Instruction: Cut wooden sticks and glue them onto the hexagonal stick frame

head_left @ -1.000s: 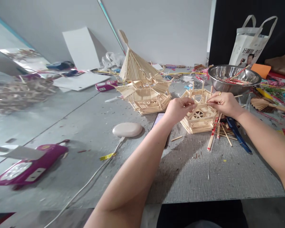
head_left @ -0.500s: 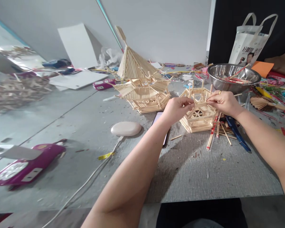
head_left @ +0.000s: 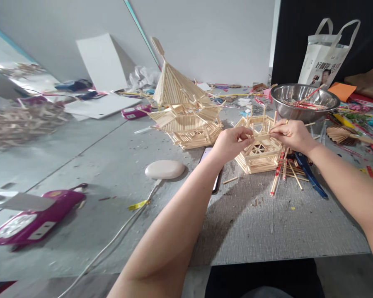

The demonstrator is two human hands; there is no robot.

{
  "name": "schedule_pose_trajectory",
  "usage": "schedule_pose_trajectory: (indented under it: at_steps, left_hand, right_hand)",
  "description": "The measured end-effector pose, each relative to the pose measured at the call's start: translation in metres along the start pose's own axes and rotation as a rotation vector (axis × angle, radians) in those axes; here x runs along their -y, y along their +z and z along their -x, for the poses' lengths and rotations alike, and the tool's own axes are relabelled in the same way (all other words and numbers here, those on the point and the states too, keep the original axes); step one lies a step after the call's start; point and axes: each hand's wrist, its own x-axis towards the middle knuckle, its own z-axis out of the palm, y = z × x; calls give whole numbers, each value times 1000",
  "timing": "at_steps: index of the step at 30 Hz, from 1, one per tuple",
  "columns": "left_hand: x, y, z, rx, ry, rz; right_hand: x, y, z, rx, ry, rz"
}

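Note:
A six-sided model frame of pale wooden sticks point(head_left: 261, 165) stands on the table, short posts rising from its top. My left hand point(head_left: 233, 142) is at its near left side, thumb and fingers pinched together. From the right, my right hand point(head_left: 290, 133) pinches at the same upper edge, a ring on one finger. Between the two sets of fingertips runs a thin wooden stick point(head_left: 261, 135), lying along the top of the frame. Left of it stands a taller stick pavilion point(head_left: 180, 95) with a pointed roof. Fingers hide the ends of the held stick.
Loose sticks point(head_left: 276, 176) and blue-handled pliers point(head_left: 311, 176) lie right of the frame. Behind is a steel bowl point(head_left: 304, 99) with red-wrapped sticks. A phone point(head_left: 216, 184) lies under my left forearm. A white oval device point(head_left: 164, 169) and a purple power strip point(head_left: 40, 213) are farther left.
Both hands keep nearly the same pinch at the frame's upper edge. The camera view has shifted very slightly; nothing else visibly moves.

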Motion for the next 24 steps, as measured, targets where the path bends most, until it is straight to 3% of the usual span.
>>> schedule_pose_trajectory:
  at_steps: [24]
  left_hand:
    - [-1,1,0,6,-9,-17]
  right_hand:
    - [-1,2,1,10,8,9]
